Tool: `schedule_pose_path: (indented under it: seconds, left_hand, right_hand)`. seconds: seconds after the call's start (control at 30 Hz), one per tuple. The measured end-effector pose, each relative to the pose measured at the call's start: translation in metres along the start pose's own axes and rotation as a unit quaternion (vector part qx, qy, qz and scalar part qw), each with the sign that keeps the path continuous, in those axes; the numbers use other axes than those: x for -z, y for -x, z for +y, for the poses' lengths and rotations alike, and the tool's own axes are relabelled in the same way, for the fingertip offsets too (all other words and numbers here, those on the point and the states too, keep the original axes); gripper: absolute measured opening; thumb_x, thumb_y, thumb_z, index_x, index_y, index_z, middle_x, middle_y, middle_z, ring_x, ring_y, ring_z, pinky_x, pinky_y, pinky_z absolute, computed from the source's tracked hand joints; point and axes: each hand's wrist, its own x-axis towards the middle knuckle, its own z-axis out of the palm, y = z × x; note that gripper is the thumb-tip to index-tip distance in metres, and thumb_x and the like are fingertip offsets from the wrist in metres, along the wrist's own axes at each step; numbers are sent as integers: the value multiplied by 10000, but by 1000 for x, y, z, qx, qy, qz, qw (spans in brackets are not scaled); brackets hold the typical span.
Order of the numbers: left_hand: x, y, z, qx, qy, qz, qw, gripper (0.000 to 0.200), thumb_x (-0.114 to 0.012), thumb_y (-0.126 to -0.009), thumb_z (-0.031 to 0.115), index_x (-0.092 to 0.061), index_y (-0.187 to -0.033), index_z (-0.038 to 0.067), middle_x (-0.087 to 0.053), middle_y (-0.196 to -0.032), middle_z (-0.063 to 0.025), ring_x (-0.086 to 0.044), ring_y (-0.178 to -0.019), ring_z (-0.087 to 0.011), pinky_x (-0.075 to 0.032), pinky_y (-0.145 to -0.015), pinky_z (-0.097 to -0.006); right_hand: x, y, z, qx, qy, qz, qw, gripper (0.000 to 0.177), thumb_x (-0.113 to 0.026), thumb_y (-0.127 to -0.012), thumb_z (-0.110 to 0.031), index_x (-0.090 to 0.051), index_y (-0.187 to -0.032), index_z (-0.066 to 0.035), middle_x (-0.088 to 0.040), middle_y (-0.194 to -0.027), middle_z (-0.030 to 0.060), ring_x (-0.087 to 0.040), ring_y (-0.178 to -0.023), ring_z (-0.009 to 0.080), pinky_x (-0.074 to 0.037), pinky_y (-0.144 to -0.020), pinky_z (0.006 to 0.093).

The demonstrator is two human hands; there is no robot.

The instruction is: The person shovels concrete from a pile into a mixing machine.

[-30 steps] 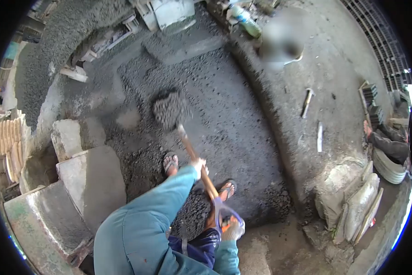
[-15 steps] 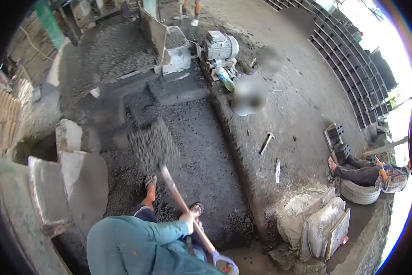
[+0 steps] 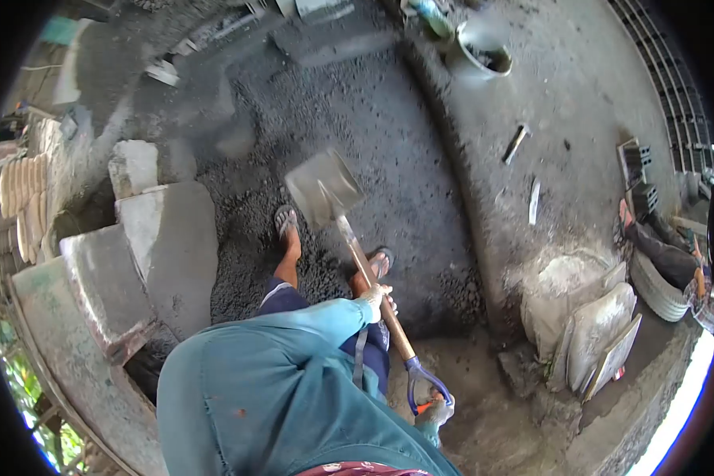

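A shovel with a squarish metal blade, wooden shaft and blue D-shaped handle slants across my front. Its blade holds no load and hangs over the dark gravelly mix, close to my sandalled feet. My left hand is wrapped round the middle of the shaft. At the lower end, my right hand grips the D-handle, with something orange showing at the fingers. The mix spreads over the floor around and beyond the blade.
A raised concrete ledge runs along the right, bearing a bucket, a hammer and a pale flat strip. Stiff sacks lean nearby. A person sits on a tire at far right. Worn slabs stand left.
The shovel blade carried a heap of dark mix earlier; now it is bare. The shovel has come back closer to my body, and the view has tilted down, showing my right hand.
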Motion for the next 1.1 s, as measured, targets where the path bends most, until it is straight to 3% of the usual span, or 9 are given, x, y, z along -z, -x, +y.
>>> schedule_pose_path:
  seconds: [0.13, 0.2, 0.33, 0.4, 0.57, 0.67, 0.77, 0.9, 1.1]
  left_hand:
    - [58, -81, 21, -3, -37, 63, 997, 135, -629, -895, 179, -502, -939, 193, -499, -616, -40, -541, -496, -245, -486, -600, -523]
    - [79, -90, 85, -21, -76, 50, 996, 147, -624, -913, 205, -498, -944, 134, -495, -613, -69, -521, -459, -274, -460, -466, -511]
    - [99, -46, 281, -148, -67, 39, 986, 245, -656, -922, 309, -493, -928, 126, -513, -650, -87, -524, -502, -275, -497, -506, -503]
    - [105, -11, 363, -172, -77, 25, 982, 396, -645, -921, 450, -500, -935, 81, -555, -712, -111, -609, -619, -300, -534, -575, -513]
    - [184, 35, 405, -218, -165, 63, 960, 330, -611, -948, 451, -614, -961, 121, -613, -789, -54, -605, -676, -182, -510, -602, -362]
    - [170, 108, 440, -281, -581, 283, 709, 539, -433, -995, 557, -604, -850, 67, -629, -771, -111, -620, -680, -226, -542, -668, -403]
    - [162, 123, 513, -151, -331, 194, 911, 595, -441, -959, 635, -545, -773, 80, -558, -592, -101, -543, -456, -262, -486, -414, -444]
    - [153, 142, 548, -268, -455, 208, 823, 446, -491, -984, 538, -558, -839, 121, -550, -702, -30, -522, -526, -168, -457, -478, -355]
    - [137, 59, 618, -247, -399, 186, 863, 533, -474, -956, 602, -606, -983, 86, -635, -719, -69, -625, -626, -245, -490, -553, -444]
  right_hand:
    - [-77, 63, 0, 36, 165, 67, 983, 129, -636, -749, 54, -615, -844, -31, -602, -730, 30, -560, -621, 133, -451, -545, 302]
    - [-142, 75, 26, -3, 74, 68, 995, 209, -673, -748, 59, -625, -934, -22, -645, -794, 51, -617, -646, 161, -531, -577, 324]
    - [-347, 115, 10, -216, -87, -143, 962, 268, -672, -803, 57, -617, -1055, -15, -640, -812, 70, -645, -637, 190, -555, -538, 333]
    - [-448, 128, 18, -178, -146, -257, 939, 216, -687, -825, 6, -614, -1024, -32, -631, -787, 65, -629, -571, 183, -513, -487, 316]
    - [-547, 202, 18, -170, -50, -440, 881, 257, -683, -870, -67, -633, -1120, -41, -669, -837, 71, -617, -574, 168, -490, -494, 300]
    - [-585, 258, -13, -143, -60, -418, 895, 281, -661, -879, -69, -608, -1150, -16, -662, -865, 63, -616, -641, 168, -510, -587, 313]
    - [-652, 270, -4, -174, -51, -454, 872, 266, -706, -864, -131, -638, -1096, -18, -669, -822, 44, -601, -621, 131, -500, -577, 293]
    - [-681, 296, -23, -199, -155, -447, 858, 285, -725, -843, -130, -654, -1099, -29, -677, -819, 53, -627, -634, 149, -524, -572, 290]
    - [-772, 246, -16, -165, -145, -408, 886, 200, -696, -866, -60, -640, -1056, -31, -655, -839, 55, -596, -604, 140, -485, -532, 299]
